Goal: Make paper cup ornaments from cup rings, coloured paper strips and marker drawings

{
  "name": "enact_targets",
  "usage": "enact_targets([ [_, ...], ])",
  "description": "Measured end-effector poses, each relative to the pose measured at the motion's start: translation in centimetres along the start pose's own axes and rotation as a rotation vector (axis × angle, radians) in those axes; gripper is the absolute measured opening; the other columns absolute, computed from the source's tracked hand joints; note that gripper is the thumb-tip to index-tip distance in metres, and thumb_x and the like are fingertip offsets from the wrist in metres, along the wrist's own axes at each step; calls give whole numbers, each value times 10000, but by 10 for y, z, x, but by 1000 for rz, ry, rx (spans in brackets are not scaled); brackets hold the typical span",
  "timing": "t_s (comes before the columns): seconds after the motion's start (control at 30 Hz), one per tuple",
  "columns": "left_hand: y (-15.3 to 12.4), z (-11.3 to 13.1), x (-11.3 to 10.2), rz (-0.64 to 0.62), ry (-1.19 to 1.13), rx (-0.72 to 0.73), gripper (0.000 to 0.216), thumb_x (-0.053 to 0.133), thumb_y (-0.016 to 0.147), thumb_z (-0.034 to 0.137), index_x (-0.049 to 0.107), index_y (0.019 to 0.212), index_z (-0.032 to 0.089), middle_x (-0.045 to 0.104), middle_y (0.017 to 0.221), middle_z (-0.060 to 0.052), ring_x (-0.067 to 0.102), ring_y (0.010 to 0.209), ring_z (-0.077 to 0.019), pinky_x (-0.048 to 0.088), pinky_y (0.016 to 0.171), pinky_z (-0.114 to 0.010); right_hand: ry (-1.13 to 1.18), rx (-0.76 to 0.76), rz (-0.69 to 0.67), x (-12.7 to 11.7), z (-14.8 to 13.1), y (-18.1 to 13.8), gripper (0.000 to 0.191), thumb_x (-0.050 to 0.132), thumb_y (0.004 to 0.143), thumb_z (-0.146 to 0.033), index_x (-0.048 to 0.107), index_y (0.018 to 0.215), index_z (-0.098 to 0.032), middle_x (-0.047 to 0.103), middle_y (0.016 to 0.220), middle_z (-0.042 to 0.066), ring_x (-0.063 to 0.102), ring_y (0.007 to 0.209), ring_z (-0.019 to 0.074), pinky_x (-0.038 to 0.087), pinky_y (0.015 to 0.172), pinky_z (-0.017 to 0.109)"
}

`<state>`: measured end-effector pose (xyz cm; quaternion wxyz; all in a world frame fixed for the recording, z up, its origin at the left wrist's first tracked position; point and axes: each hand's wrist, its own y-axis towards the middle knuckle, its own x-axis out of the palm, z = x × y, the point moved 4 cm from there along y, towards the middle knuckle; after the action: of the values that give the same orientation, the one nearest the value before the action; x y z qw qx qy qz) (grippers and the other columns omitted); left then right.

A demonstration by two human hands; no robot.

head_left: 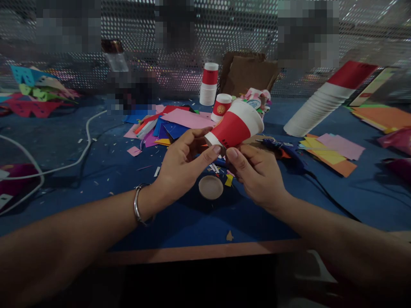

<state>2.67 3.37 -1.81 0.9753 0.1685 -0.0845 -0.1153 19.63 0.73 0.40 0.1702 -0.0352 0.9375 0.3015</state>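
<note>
Both my hands hold a red-and-white paper cup point(236, 125) tilted on its side above the blue table, its mouth pointing up and to the right. My left hand point(184, 160), with a metal bracelet on the wrist, pinches the cup's base between thumb and fingers. My right hand point(255, 173) grips the cup's lower side from the right, thumb pressed against the red band. Below the hands a small round brown disc point(210, 187) lies on the table.
Coloured paper sheets point(175, 124) lie behind the hands, more point(334, 149) at the right. Two cups point(208, 84) point(221, 107) stand at the back, and a long cup stack point(324, 100) lies tilted. A glue gun point(279, 147) with black cord, white cables point(80, 149) and paper scraps surround the area.
</note>
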Motion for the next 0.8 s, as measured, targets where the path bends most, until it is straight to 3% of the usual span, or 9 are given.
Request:
enact_targets([
  [0.2,-3,4,2,25,55,45,535,845,907,435,633,1343,206,752,1140,-72,727,1046,-207,621,885,-353,-1,-9,-8,-1,-1,0,523,610,1078,-506,515,656,-213,479,560,-47,422,502,78,305,465,260],
  [0.53,-8,11,4,60,155,91,489,849,896,439,645,1262,186,738,1012,-50,704,923,-181,606,777,-312,-5,16,-14,1,1,-1,521,596,1076,-544,526,679,-215,471,571,-52,401,506,77,299,473,263],
  [0.8,-5,2,4,36,-24,10,515,850,903,440,649,1317,207,744,1091,-49,721,1019,-183,602,924,-332,-42,-20,-18,-1,-4,0,513,588,1089,-515,539,677,-214,503,571,-47,440,518,82,330,494,263],
])
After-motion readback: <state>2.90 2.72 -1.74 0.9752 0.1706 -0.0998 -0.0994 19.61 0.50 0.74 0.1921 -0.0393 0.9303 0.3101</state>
